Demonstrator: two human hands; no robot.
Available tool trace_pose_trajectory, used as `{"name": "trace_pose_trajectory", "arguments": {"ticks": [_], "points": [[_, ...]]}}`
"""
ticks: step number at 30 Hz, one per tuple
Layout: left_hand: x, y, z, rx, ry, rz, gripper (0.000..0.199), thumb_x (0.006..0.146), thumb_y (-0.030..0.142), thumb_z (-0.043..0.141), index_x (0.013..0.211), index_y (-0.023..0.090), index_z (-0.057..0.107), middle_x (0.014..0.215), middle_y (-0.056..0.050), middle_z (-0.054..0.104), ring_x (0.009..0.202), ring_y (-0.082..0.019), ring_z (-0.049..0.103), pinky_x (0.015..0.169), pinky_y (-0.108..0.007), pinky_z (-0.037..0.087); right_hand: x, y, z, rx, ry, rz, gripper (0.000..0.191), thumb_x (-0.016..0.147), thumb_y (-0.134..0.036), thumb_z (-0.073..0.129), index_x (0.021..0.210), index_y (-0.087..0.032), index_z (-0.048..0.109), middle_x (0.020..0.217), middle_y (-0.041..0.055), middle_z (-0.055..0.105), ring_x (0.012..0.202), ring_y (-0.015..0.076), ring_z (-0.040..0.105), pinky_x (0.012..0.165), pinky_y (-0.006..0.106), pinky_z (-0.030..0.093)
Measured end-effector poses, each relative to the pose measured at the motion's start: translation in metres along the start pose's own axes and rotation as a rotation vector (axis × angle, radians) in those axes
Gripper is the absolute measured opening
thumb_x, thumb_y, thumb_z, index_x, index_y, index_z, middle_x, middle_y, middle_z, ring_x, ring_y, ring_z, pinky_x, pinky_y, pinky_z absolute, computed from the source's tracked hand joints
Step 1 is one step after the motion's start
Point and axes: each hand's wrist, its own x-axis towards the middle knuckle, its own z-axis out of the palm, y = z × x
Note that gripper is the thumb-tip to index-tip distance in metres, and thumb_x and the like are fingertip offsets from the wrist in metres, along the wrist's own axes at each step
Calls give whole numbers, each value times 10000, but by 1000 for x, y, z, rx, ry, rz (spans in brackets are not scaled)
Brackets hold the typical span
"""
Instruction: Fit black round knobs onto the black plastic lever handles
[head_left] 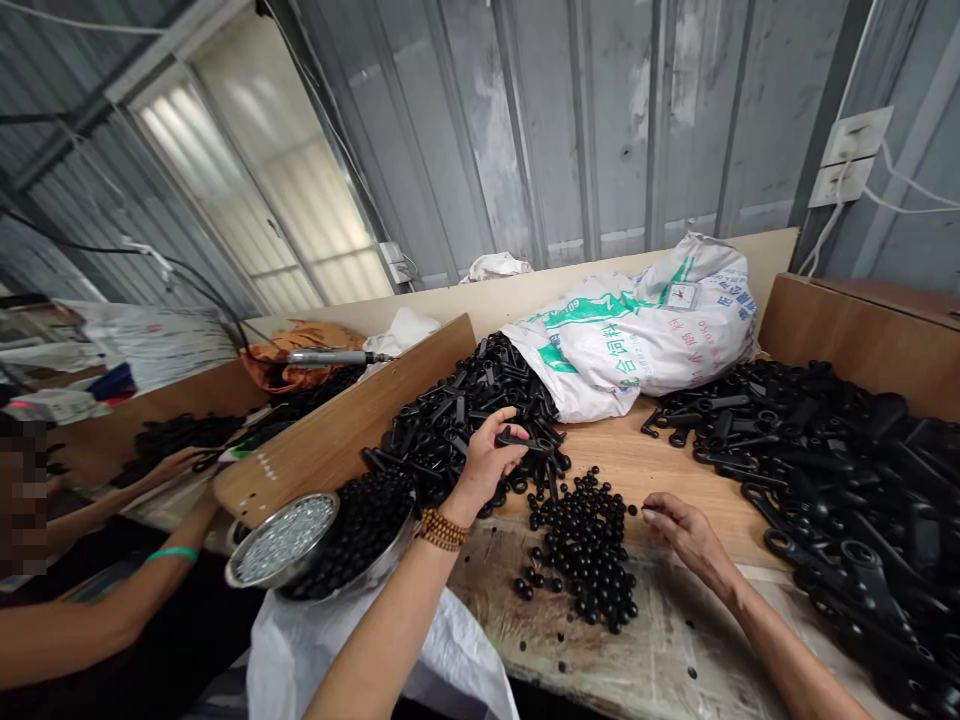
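Observation:
A black handle-shaped part (525, 441) is held in the fingers of my left hand (491, 460), just over the front of a heap of similar black parts (442, 420). My right hand (684, 530) is to the right of a pile of small black balls (589, 550). Its thumb and index finger are pinched together beside a single black ball (633, 510); whether they touch it is unclear. Both the balls and the heap lie on the wooden bench (645, 455).
Behind stands a white woven sack (637, 330). Larger black parts (832, 460) fill the right side. At left, a metal bowl of small shiny pieces (285, 540) rests on a basin of black balls (360, 535). Beyond the wooden divider (337, 420), another person's arms (150, 580) reach in.

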Motion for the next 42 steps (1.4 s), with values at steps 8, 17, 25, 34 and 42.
{"name": "trace_pose_trajectory", "arguments": {"ticks": [8,17,25,34,42], "points": [[-78,52,10,-779,-273,-313,675,592,180,620,1230,219,403,701,27,559,430,-24,311,374,-154,156,-52,-81,34,701,-25,-12,278,679,-323,727,890,-158,652,710,44,646,612,143,568,492,228,417],[-199,37,87,-932,-1044,-704,739,480,91,561,1210,124,451,585,-1,638,338,-47,330,354,-178,186,-119,-80,16,1023,-136,113,196,713,-255,709,885,-163,687,702,48,661,561,119,600,420,176,447],[-220,51,101,-968,-1168,-737,307,504,135,612,810,115,601,506,11,576,546,-137,533,594,-262,390,-170,-63,2,812,-3,145,207,716,-257,704,906,-176,714,741,62,668,613,148,607,466,226,475],[-188,59,119,-370,-595,-201,78,766,136,460,720,172,513,669,29,544,639,-109,477,624,-223,373,-184,-57,28,613,226,141,164,745,-255,683,900,-209,709,717,17,647,577,103,544,529,221,458],[-186,56,125,-166,-518,-123,106,864,211,412,852,192,515,753,-3,607,706,-142,560,690,-246,419,-171,-64,43,846,290,158,145,743,-243,683,872,-179,702,651,24,647,545,113,589,458,196,479]]}}
